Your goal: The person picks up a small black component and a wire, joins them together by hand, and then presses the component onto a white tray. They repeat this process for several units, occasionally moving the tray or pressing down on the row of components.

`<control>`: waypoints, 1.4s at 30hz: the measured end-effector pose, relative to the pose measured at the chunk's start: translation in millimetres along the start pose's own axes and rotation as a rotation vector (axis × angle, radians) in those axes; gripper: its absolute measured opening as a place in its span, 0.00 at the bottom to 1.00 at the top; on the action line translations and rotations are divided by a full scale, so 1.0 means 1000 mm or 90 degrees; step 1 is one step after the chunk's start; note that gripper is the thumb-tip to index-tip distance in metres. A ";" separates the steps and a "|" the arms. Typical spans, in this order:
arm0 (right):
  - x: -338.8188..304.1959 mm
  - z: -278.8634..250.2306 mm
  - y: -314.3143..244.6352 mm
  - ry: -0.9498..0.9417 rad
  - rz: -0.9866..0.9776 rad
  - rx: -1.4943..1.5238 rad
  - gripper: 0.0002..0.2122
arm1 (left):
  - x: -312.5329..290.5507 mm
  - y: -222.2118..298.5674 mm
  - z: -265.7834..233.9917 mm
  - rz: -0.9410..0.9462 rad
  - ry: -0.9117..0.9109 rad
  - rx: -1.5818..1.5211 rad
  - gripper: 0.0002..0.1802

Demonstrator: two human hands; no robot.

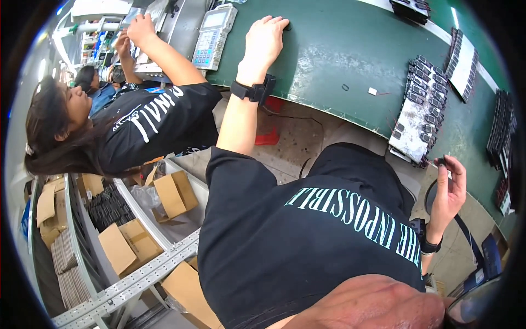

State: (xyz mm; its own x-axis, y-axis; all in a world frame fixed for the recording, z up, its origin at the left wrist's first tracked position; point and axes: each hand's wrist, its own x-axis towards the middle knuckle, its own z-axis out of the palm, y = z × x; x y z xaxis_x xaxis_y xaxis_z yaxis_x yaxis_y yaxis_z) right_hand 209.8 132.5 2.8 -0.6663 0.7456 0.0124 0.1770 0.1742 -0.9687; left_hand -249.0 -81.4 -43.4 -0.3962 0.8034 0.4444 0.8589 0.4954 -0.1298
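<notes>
On the green bench top (323, 60), my left hand (264, 44) reaches far forward, its fingers bent downward and close together. A small black part (288, 26) peeks out at its fingertips; most of it is hidden. Beyond the bench's near edge at the right, my right hand (450, 192) is raised, with thumb and fingers pinching another small black piece (441, 161). Nearest to this hand is a white board (408, 123) carrying rows of small black square modules (419, 88) with thin wires. Between the hands lie a small black ring (345, 87) and a small white square (372, 91).
A second board of modules (463, 63) and a stack of black parts (499, 131) stand farther right. At the left are a grey keypad device (215, 37) and a co-worker (148, 115) with raised hands. Cardboard boxes (131, 244) sit on metal racks (129, 282) behind.
</notes>
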 end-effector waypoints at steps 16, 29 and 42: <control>0.006 0.002 -0.006 -0.047 -0.014 0.066 0.10 | 0.010 0.057 -0.022 -0.020 -0.080 0.014 0.14; 0.035 0.038 -0.029 -0.072 0.057 0.236 0.08 | 0.027 0.198 -0.073 -0.210 0.081 -0.727 0.06; 0.037 0.023 0.002 -0.007 -0.006 0.236 0.10 | -0.032 0.199 -0.083 0.049 -0.145 -0.528 0.11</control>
State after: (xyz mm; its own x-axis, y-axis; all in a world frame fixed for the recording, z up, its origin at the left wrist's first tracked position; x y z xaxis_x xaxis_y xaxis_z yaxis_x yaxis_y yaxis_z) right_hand 168.6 145.6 -4.2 -0.6743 0.7382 0.0212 -0.1021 -0.0648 -0.9927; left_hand -38.8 -36.3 -10.2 -0.3056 0.9156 0.2613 0.8102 0.1059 0.5765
